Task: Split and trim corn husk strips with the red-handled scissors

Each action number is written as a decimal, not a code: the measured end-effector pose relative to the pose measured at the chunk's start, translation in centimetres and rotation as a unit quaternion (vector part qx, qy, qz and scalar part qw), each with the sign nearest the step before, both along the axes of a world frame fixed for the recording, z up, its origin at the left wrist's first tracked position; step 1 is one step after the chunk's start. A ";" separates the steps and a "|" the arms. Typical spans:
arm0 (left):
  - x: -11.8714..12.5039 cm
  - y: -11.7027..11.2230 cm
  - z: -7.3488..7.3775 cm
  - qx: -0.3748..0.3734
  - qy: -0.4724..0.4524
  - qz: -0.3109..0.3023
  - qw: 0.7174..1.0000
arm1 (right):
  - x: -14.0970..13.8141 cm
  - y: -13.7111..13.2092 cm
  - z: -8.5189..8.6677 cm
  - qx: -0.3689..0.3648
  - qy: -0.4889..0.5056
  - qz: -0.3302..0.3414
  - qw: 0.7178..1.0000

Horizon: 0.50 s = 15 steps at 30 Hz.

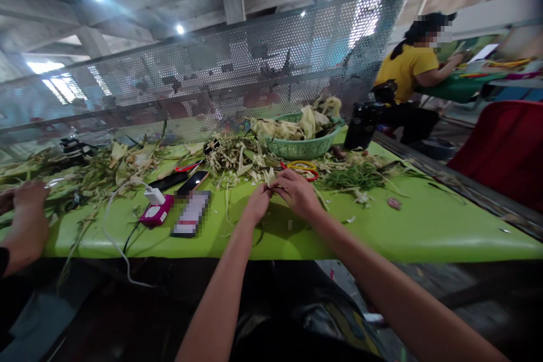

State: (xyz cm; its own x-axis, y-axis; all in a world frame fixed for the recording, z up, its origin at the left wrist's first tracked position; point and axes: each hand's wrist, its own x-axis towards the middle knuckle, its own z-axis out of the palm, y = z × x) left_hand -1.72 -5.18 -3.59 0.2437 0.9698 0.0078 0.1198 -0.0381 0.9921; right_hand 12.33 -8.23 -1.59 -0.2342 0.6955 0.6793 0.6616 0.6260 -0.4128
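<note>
1. Left hand (258, 203): fingertips pinched on a pale husk piece (270, 176), just above the near side of the green surface (394, 235).
2. Right hand (299, 193): bent fingers meet the left at the same piece, gripping it; the exact finger contact is too small to tell.
3. Directly beyond the hands: a pile of dry strips (233, 157) and a red loop (314, 176), both close enough to obstruct forward reach.
4. Behind these: a green basket (292, 149) heaped with husks, a black container (360, 129) standing upright to its right.
5. Right of the hands: green shreds (356, 176) lie loose.
6. Left of the hands: a phone (190, 216), a second phone (193, 183) just beyond it, and a pink power socket (156, 211) bearing a white plug (154, 196); its white cable (106, 209) hangs over the edge.
7. Far left: a co-worker's hand (31, 198), blurred, beside more husks (127, 159).
8. Rear: a perforated metal screen (203, 82) closes off the far side.
9. Right background: a seated person in yellow (405, 72); nearer, a red chair (503, 153).
</note>
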 end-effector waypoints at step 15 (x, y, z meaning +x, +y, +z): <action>-0.3 -0.5 0.3 0.029 -0.051 -0.050 0.997 | 0.5 1.1 -0.4 -0.056 0.143 -0.015 0.988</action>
State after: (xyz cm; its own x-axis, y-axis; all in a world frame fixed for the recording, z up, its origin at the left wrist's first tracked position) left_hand -1.99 -5.67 -3.28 0.3341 0.9379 0.0927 0.0106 -0.1021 0.9947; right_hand 12.83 -7.14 -2.00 -0.0210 0.7741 0.6328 0.5252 0.5470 -0.6518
